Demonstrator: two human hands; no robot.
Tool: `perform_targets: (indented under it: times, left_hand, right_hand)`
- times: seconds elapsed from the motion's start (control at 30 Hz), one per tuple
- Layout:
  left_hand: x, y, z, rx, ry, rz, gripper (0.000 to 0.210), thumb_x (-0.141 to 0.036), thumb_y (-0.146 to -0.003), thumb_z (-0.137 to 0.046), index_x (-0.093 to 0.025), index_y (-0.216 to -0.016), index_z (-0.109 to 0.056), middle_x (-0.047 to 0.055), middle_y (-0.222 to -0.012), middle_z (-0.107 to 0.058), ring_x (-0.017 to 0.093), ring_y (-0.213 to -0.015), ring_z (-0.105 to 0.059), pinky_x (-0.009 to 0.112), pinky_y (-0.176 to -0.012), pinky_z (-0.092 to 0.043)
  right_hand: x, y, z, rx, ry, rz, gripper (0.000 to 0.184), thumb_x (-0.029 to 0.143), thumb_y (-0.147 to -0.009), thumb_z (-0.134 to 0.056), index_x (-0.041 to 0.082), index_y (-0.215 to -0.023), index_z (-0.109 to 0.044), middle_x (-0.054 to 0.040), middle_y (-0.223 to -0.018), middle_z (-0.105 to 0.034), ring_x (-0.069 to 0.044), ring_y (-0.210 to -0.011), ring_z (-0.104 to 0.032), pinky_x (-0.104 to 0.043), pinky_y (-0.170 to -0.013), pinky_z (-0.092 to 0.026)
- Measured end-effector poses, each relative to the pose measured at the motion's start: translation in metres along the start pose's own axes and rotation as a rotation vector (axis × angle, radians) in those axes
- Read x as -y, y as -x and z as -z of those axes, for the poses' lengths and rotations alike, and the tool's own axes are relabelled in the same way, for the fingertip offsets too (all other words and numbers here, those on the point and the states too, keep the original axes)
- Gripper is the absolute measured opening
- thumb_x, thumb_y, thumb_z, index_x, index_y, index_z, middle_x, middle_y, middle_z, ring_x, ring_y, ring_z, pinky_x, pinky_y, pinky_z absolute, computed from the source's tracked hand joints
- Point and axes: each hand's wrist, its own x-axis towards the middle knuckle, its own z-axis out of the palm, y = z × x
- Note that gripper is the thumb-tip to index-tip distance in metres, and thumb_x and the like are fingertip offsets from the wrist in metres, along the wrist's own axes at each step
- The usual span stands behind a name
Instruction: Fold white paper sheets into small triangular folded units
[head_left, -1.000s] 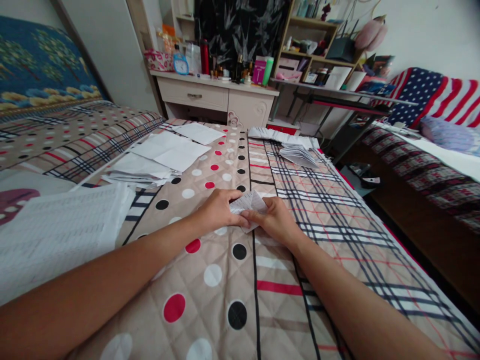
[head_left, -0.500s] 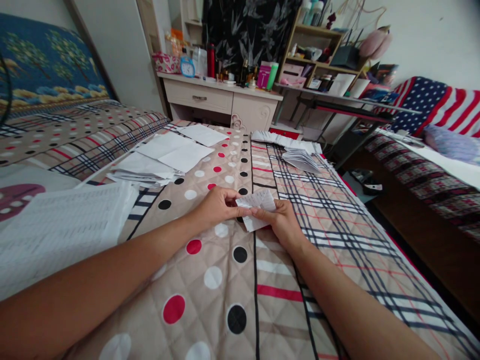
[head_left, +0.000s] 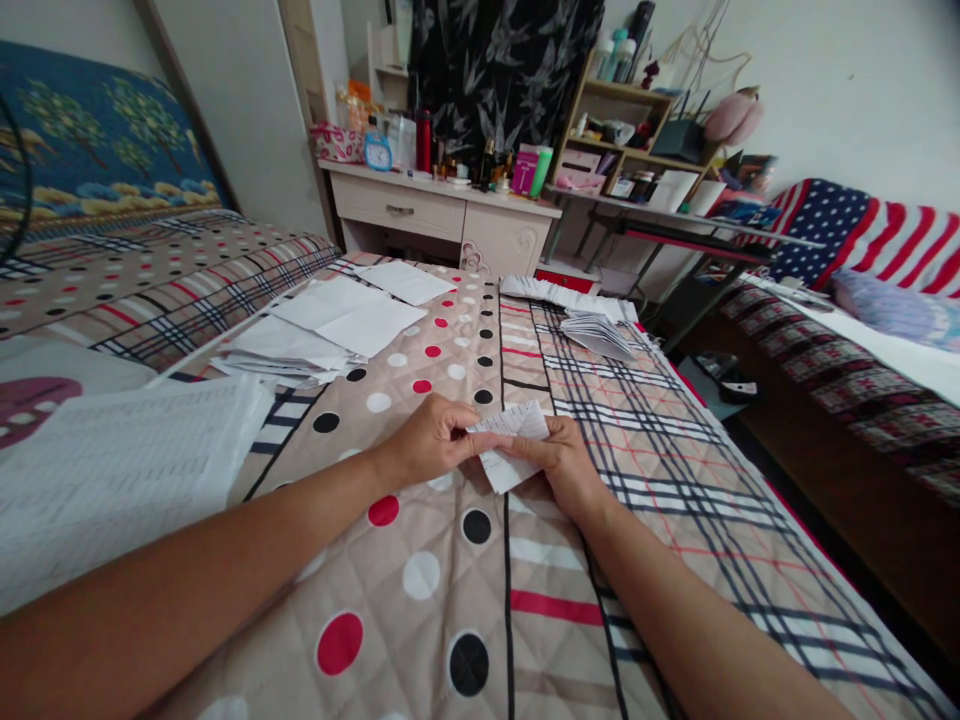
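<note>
I'm looking down on a bed cover (head_left: 465,600) with dots on 1 half and plaid on the other; it fills most of the view. At far left lies a big printed sheet (head_left: 112,470), w/ a loose pile of white papers (head_left: 315,335) beyond it, and a smaller stack of folded papers (head_left: 596,333) sits well apart on the plaid side near the far edge.

Mid-frame, both hands meet over the cover. The left hand (head_left: 427,440) pinches the left edge of a small folded paper (head_left: 514,445) between thumb and fingers, closed on it. The right hand (head_left: 566,465) grips the same paper from the right and below, thumb on top. The paper is lifted just off the cover, tilted, approx between the 2 hands.

I judge this is mid-fold: a crease being set or a flap turned. Can't tell how many layers there are; print's too small. Next move prob calls for a steady pinch from 1 hand while the other runs along the edge, keeping corners lined up.
</note>
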Motion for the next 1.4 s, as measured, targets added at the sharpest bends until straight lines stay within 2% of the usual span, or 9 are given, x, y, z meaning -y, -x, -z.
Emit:
perform_targets:
  times: [0.1,0.33,0.4,0.47,0.53,0.8,1.0,1.23,1.4]
  left_hand:
    - [-0.005,0.002,0.001,0.025,0.024,0.035,0.048,-0.046,-0.088,-0.051,-0.016,-0.052,-0.054,0.001,-0.052,-0.053,0.011,-0.053,-0.050,0.022,-0.052,-0.037]
    - [0.001,0.001,-0.004,-0.001,0.339,0.255,0.064,-0.071,-0.085,-0.041,-0.014,-0.061,-0.060,0.004,-0.051,-0.060,0.012,-0.043,-0.055,0.021,-0.042,-0.041]
    - [0.002,-0.001,-0.006,-0.017,0.342,0.232,0.060,-0.071,-0.077,-0.056,-0.013,-0.060,-0.059,0.002,-0.052,-0.059,0.010,-0.043,-0.053,0.020,-0.041,-0.040]
    - [0.001,-0.002,-0.006,-0.018,0.305,0.211,0.050,-0.061,-0.064,-0.076,-0.013,-0.062,-0.061,0.000,-0.052,-0.058,0.009,-0.044,-0.052,0.018,-0.040,-0.038]
    - [0.000,-0.002,-0.007,-0.008,0.282,0.239,0.043,-0.051,-0.061,-0.082,-0.013,-0.062,-0.062,-0.002,-0.048,-0.055,0.008,-0.041,-0.050,0.017,-0.037,-0.035]
    - [0.004,0.000,-0.006,-0.001,0.299,0.366,0.051,-0.062,-0.084,-0.053,-0.016,-0.061,-0.057,0.000,-0.044,-0.057,0.010,-0.033,-0.050,0.018,-0.032,-0.037]
    - [0.007,-0.002,-0.007,0.007,0.363,0.323,0.038,-0.049,-0.068,-0.076,-0.015,-0.079,-0.064,-0.001,-0.056,-0.063,0.011,-0.044,-0.056,0.020,-0.041,-0.046]
    - [0.006,-0.002,-0.008,-0.051,0.304,0.360,0.055,-0.067,-0.080,-0.053,-0.015,-0.063,-0.057,0.000,-0.042,-0.054,0.009,-0.031,-0.044,0.018,-0.032,-0.033]
    - [0.006,-0.002,-0.006,-0.092,0.297,0.333,0.060,-0.071,-0.084,-0.043,-0.017,-0.059,-0.052,-0.001,-0.044,-0.052,0.011,-0.038,-0.048,0.021,-0.038,-0.035]
  right_hand:
    - [-0.002,0.000,0.000,0.016,-0.016,-0.008,0.020,0.029,-0.058,-0.084,0.015,-0.070,-0.076,-0.0049,-0.067,-0.074,-0.016,-0.055,-0.064,-0.025,-0.054,-0.048]
    - [-0.003,0.001,-0.003,-0.007,-0.046,0.011,0.019,0.028,-0.061,-0.082,0.013,-0.072,-0.076,-0.0064,-0.070,-0.074,-0.016,-0.056,-0.063,-0.027,-0.056,-0.048]
    - [-0.002,0.002,-0.004,-0.023,-0.026,0.018,0.017,0.028,-0.063,-0.080,0.013,-0.070,-0.075,-0.0052,-0.065,-0.071,-0.014,-0.052,-0.060,-0.025,-0.052,-0.045]
    - [0.000,0.003,-0.005,-0.014,-0.010,0.026,0.016,0.027,-0.064,-0.079,0.013,-0.064,-0.073,-0.0026,-0.057,-0.067,-0.011,-0.046,-0.053,-0.023,-0.047,-0.039]
    - [0.001,0.003,-0.006,0.019,-0.014,0.032,0.016,0.026,-0.064,-0.079,0.012,-0.061,-0.071,-0.0012,-0.053,-0.064,-0.009,-0.043,-0.050,-0.022,-0.045,-0.036]
    - [0.000,0.002,-0.010,0.067,-0.107,0.043,0.026,0.035,-0.061,-0.081,0.012,-0.067,-0.069,-0.0025,-0.060,-0.067,-0.012,-0.051,-0.057,-0.023,-0.051,-0.043]
    - [-0.004,-0.001,-0.009,-0.006,-0.119,0.083,0.030,0.038,-0.062,-0.081,0.011,-0.071,-0.071,-0.0022,-0.060,-0.066,-0.010,-0.050,-0.055,-0.022,-0.051,-0.042]
    - [-0.005,0.000,-0.012,0.031,-0.080,0.090,0.032,0.042,-0.065,-0.080,0.011,-0.072,-0.070,-0.0048,-0.066,-0.069,-0.014,-0.057,-0.061,-0.026,-0.058,-0.047]
    - [-0.003,0.001,-0.012,0.040,-0.052,0.097,0.031,0.041,-0.067,-0.079,0.011,-0.070,-0.070,-0.0044,-0.064,-0.068,-0.014,-0.055,-0.060,-0.026,-0.057,-0.048]
